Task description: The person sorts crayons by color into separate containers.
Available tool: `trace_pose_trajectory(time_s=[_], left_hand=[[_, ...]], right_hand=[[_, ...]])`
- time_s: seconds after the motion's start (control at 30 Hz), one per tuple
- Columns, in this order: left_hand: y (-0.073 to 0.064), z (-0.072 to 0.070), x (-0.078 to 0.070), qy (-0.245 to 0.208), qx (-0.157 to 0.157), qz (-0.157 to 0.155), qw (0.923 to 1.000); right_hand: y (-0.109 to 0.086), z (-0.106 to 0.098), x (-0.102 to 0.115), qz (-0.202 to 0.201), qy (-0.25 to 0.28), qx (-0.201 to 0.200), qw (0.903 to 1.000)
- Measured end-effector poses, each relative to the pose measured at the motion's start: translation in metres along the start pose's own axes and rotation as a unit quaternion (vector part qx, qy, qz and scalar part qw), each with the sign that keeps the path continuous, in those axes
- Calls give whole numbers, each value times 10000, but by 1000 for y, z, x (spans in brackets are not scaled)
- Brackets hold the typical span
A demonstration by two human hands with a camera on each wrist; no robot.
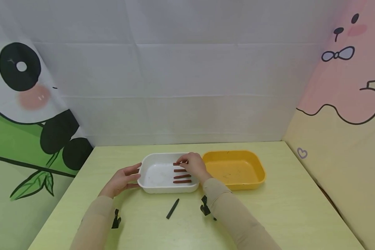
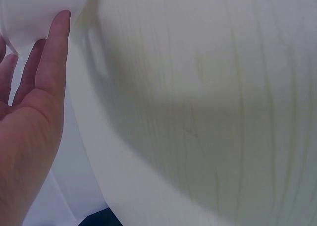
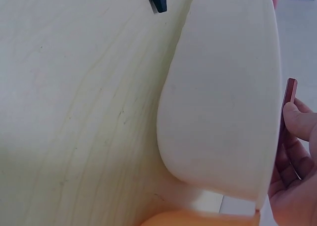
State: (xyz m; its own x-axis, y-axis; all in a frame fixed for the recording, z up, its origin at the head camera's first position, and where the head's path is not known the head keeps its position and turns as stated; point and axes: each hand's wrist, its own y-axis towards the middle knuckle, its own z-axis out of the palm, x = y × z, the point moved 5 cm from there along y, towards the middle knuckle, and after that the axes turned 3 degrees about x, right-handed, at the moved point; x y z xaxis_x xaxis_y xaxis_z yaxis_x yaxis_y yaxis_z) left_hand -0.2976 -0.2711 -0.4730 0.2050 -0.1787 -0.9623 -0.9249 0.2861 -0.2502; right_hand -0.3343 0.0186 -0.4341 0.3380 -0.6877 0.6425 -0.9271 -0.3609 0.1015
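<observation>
In the head view, my right hand [image 1: 193,167] reaches over the right part of a white tray [image 1: 170,190] and pinches a reddish-brown crayon [image 1: 176,164] between thumb and fingers. The right wrist view shows the faceted end of this crayon [image 3: 290,89] sticking out past the thumb, just beyond the tray's rim. Three more reddish-brown crayons [image 1: 182,181] lie in the tray below it, roughly parallel, one partly covered by the hand. At the tray's left end, my left hand [image 1: 120,180] rests its extended fingers [image 2: 57,47] against the outer wall.
A yellow tray [image 1: 234,170] stands right beside the white one, with small dark marks on its floor. Nearer to me, a black crayon [image 1: 173,208] lies slanted on the pale wooden table [image 1: 147,225]. Printed cloth walls [image 1: 187,73] enclose the back and sides.
</observation>
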Motion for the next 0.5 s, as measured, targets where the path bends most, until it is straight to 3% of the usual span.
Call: trace_pose_trajectory(time_s=[0.5], left_hand=[[-2, 0, -1, 71, -20, -31, 10000]], right_hand=[[-4, -3, -1, 96, 60, -202, 9997]])
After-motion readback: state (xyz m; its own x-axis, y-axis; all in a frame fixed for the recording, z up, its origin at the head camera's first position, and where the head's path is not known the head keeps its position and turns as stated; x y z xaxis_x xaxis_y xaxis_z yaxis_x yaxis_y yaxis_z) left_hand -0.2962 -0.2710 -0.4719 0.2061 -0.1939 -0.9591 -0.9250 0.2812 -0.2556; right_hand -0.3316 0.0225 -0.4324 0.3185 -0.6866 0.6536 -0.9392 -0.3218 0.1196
